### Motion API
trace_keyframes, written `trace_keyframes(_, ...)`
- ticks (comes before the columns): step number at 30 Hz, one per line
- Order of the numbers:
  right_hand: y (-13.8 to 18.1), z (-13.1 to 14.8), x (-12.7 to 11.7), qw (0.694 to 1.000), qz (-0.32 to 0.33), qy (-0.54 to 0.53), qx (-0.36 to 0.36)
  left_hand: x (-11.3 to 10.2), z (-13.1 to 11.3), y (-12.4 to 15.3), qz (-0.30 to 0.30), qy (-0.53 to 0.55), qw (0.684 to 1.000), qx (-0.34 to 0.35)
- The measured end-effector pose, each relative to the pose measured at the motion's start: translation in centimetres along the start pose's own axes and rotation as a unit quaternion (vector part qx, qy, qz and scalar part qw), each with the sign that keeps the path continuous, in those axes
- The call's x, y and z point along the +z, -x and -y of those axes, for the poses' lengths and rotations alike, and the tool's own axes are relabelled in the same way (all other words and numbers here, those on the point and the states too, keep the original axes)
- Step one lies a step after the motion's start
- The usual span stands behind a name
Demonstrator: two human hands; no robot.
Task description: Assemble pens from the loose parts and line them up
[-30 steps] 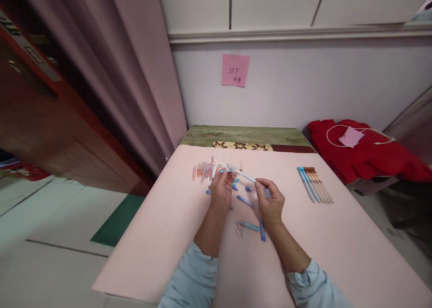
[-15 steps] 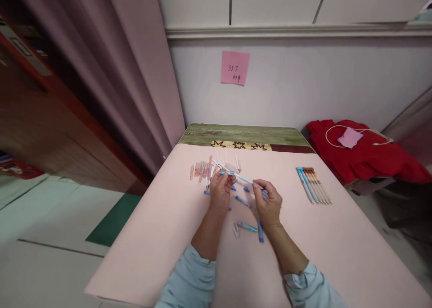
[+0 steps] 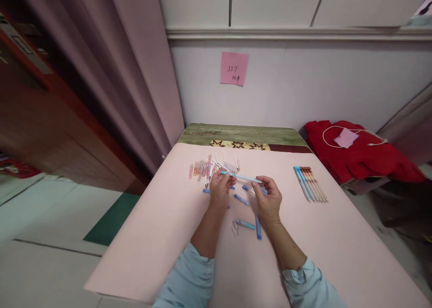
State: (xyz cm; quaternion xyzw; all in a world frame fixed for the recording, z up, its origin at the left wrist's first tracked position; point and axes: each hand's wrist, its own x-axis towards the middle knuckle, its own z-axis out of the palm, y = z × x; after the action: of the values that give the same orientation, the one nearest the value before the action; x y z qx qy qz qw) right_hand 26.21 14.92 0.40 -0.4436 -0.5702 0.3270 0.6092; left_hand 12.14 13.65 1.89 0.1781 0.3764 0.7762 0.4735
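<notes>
A light blue pen [image 3: 245, 178] lies almost level between my hands, above the table. My left hand [image 3: 221, 190] is closed on its blue end. The fingers and thumb of my right hand [image 3: 268, 197] pinch the other, paler end. Just under the hands are blue pen parts, among them a short blue barrel [image 3: 241, 200] and a small blue cap [image 3: 245, 187]. Nearer me lie a teal-blue barrel [image 3: 245, 224], a darker blue barrel [image 3: 258, 228] and small clear pieces [image 3: 235, 228]. Beyond my left hand, thin white refills [image 3: 236, 163] are partly hidden.
Pinkish clear tubes [image 3: 201, 168] lie in a cluster at the left. A row of pens [image 3: 309, 185], blue and brown-topped, rests on the right of the pale table [image 3: 162, 236]. Red cloth [image 3: 364, 159] with a white cable [image 3: 326, 134] is past the right edge.
The blue piece in my left hand and the pale tube in my right hand met at an angle before; now they form one straight pen. My right hand's fingers have shifted slightly on it.
</notes>
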Motion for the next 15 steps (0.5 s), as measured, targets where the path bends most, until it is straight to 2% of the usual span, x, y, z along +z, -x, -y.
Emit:
trace_keyframes(7, 0.07, 0.18, -0.02, 1.000, -0.003, -0.016, 0.009, -0.03, 0.06, -0.02, 0.001, 0.000, 1.000, -0.001)
trace_keyframes(15, 0.25, 0.01, 0.02, 1.000, 0.010, -0.022, 0.004, -0.11, -0.12, 0.09, 0.027, 0.058, 0.996, -0.055)
